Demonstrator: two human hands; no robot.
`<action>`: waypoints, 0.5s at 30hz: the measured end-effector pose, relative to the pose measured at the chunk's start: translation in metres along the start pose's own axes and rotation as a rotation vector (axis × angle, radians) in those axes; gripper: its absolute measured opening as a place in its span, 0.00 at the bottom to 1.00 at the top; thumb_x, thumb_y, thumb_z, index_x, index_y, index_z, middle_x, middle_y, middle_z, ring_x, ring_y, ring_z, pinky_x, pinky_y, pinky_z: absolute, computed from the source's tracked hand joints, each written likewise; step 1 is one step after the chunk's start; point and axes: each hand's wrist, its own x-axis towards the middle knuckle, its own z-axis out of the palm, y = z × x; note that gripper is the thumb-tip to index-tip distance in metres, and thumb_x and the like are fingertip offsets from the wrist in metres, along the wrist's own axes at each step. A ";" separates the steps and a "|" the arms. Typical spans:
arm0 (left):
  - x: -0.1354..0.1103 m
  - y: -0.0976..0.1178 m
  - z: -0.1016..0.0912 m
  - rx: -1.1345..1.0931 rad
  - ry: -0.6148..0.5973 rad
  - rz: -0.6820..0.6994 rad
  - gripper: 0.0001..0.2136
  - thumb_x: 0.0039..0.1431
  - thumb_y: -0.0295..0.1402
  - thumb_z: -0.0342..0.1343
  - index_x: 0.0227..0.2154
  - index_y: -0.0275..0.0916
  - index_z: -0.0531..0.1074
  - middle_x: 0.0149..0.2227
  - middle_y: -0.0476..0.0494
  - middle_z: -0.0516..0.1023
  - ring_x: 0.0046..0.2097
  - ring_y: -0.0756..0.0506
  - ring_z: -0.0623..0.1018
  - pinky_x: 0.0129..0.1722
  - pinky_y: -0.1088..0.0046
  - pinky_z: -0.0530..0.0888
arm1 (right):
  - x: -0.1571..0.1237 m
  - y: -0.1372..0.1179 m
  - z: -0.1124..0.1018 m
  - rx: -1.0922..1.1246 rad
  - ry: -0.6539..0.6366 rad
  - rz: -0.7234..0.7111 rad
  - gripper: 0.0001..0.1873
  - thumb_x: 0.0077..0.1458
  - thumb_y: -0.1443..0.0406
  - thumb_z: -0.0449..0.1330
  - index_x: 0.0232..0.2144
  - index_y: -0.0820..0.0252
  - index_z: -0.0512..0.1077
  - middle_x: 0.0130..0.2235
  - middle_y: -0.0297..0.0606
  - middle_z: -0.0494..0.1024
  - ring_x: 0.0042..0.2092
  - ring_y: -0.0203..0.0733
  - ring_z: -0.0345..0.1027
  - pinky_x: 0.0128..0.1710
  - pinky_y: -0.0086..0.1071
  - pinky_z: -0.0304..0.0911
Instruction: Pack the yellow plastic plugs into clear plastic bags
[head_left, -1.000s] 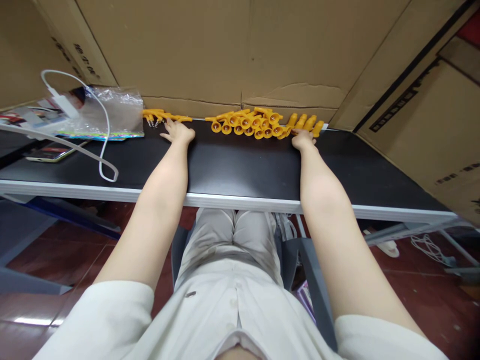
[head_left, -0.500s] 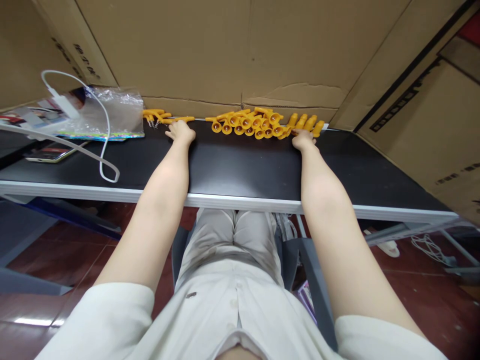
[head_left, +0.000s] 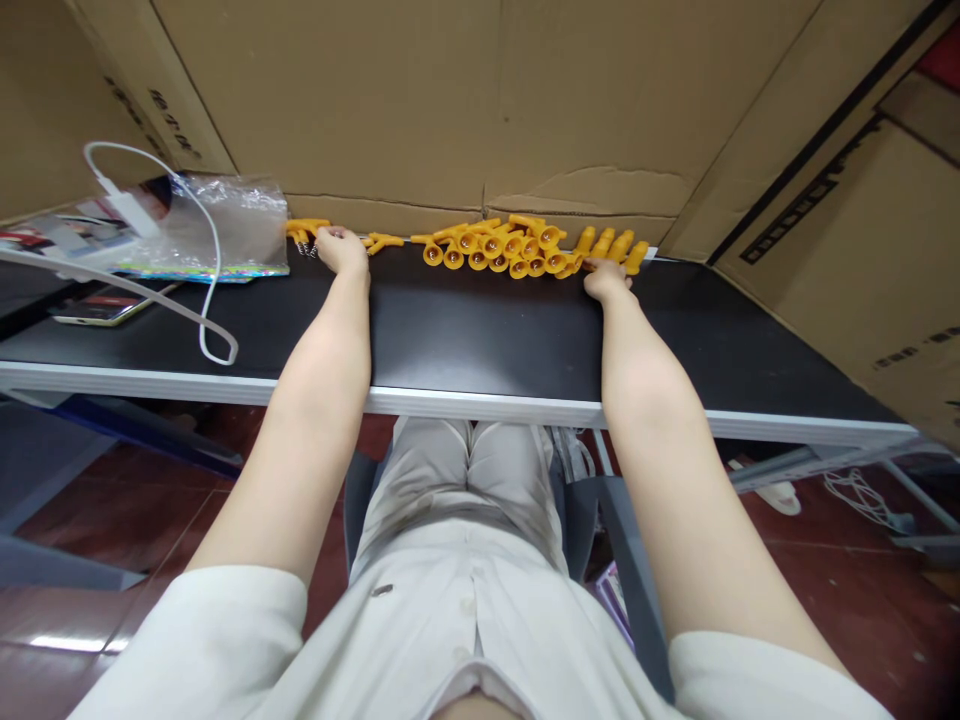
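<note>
At the back of the black table my left hand (head_left: 345,252) is closed, fingers curled beside several yellow sticks with metal coil springs (head_left: 306,230); what lies inside its fingers is hidden. Just right of that hand lies a branched yellow piece (head_left: 384,242). A stack of yellow plastic pieces with round, cup-like ends (head_left: 495,245) runs along the middle, openings facing me. My right hand (head_left: 611,282) is closed at the stack's right end, its fingers around the lower part of a yellow piece, partly hidden. Several upright yellow pieces (head_left: 616,243) stand just behind it.
Cardboard (head_left: 420,100) walls the back and right side. On the left are a clear plastic bag (head_left: 232,215), a white cable (head_left: 217,260) with a white plug, and a phone (head_left: 105,308). The table's metal front edge (head_left: 480,402) runs above my lap.
My left hand has shifted left toward the spring pieces and its fingers have curled in. The branched yellow piece now shows to its right. My right hand has stayed in place.
</note>
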 end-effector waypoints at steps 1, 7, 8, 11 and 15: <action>0.000 0.002 0.000 -0.023 0.014 0.033 0.12 0.69 0.17 0.48 0.36 0.40 0.70 0.53 0.35 0.83 0.61 0.42 0.82 0.68 0.66 0.72 | 0.000 0.000 0.000 -0.003 0.003 0.001 0.36 0.67 0.76 0.52 0.74 0.53 0.68 0.76 0.48 0.64 0.79 0.53 0.49 0.78 0.52 0.44; -0.015 0.020 -0.006 -0.086 -0.054 0.246 0.08 0.71 0.23 0.52 0.36 0.42 0.67 0.48 0.40 0.79 0.61 0.40 0.80 0.68 0.63 0.72 | -0.001 -0.001 -0.001 -0.014 0.001 0.024 0.36 0.69 0.74 0.52 0.75 0.50 0.67 0.76 0.47 0.63 0.80 0.51 0.48 0.79 0.49 0.45; -0.019 0.024 -0.008 -0.066 -0.088 0.282 0.07 0.71 0.25 0.53 0.37 0.42 0.69 0.48 0.40 0.79 0.61 0.40 0.79 0.69 0.62 0.71 | -0.002 -0.001 -0.001 -0.013 0.000 0.018 0.36 0.69 0.74 0.52 0.74 0.51 0.68 0.76 0.47 0.63 0.80 0.52 0.48 0.79 0.49 0.45; -0.034 0.034 -0.013 0.092 -0.195 0.389 0.07 0.74 0.31 0.51 0.41 0.41 0.74 0.51 0.38 0.80 0.62 0.39 0.79 0.68 0.63 0.71 | -0.004 -0.001 -0.002 0.000 0.002 -0.001 0.36 0.68 0.75 0.52 0.74 0.52 0.68 0.76 0.48 0.63 0.80 0.54 0.49 0.79 0.52 0.45; -0.052 0.038 -0.016 0.327 -0.348 0.506 0.16 0.77 0.39 0.47 0.47 0.41 0.79 0.52 0.36 0.83 0.62 0.36 0.80 0.66 0.65 0.71 | -0.005 -0.003 -0.002 0.039 0.002 -0.013 0.35 0.67 0.77 0.51 0.73 0.57 0.69 0.75 0.51 0.63 0.79 0.57 0.49 0.78 0.54 0.43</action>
